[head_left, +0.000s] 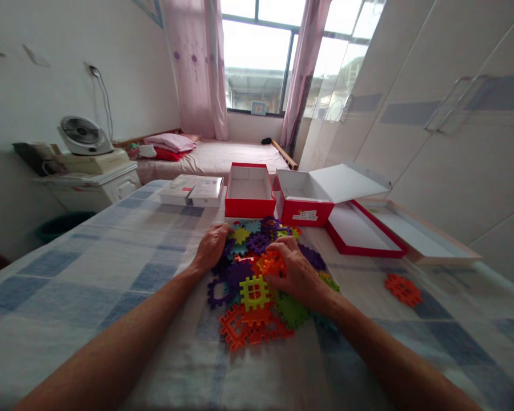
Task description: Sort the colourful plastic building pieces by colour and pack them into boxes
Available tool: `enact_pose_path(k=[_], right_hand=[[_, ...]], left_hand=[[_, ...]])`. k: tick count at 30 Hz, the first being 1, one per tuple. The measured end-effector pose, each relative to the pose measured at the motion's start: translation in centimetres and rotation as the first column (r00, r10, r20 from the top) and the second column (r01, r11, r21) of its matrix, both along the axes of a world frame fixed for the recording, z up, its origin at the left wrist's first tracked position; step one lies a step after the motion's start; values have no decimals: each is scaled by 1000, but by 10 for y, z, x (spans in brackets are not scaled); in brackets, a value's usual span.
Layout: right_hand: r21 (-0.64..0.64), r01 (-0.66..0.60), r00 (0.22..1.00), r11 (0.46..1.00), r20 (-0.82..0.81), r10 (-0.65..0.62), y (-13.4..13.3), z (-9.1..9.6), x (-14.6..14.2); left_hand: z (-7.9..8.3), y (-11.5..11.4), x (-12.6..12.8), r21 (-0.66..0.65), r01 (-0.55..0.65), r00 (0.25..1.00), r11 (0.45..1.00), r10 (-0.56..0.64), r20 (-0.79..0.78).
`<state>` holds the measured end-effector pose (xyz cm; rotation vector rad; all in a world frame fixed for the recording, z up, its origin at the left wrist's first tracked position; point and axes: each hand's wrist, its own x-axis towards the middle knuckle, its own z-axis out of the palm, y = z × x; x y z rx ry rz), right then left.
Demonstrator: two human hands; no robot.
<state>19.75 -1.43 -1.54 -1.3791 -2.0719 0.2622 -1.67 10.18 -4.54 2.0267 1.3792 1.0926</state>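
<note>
A heap of flat plastic interlocking tiles (257,274) in purple, orange, yellow, green and teal lies on the checked tablecloth (111,274). My left hand (211,246) rests on the heap's left side, fingers curved down over purple and yellow tiles. My right hand (295,271) lies on the heap's right side, its fingers closed on an orange tile (270,264). A yellow-green tile (254,291) and several orange tiles (248,328) lie nearest me.
One orange tile (404,289) lies apart at the right. Behind the heap stand an open red box (249,191), a second red box (308,208) with its white lid raised, a flat red tray (362,231), a white tray (415,234) and white packets (192,190). A wardrobe is at right.
</note>
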Motion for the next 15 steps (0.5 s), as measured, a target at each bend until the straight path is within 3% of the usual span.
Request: enact_pose_path(k=[5, 8, 12, 15], right_hand=[[85, 43, 989, 996, -144, -30, -1, 10, 1], [73, 112, 974, 991, -204, -95, -7, 24, 19], [119, 312, 946, 943, -129, -297, -33, 36, 75], [143, 516, 855, 845, -29, -518, -60, 29, 130]], left_hand=[[0, 0, -1, -21, 2, 1000, 1000, -2, -1], [0, 0, -2, -26, 17, 1000, 1000, -17, 4], [-2, 3, -4, -16, 24, 1000, 1000, -24, -12], [-4, 5, -5, 8, 41, 998, 999, -40, -41]])
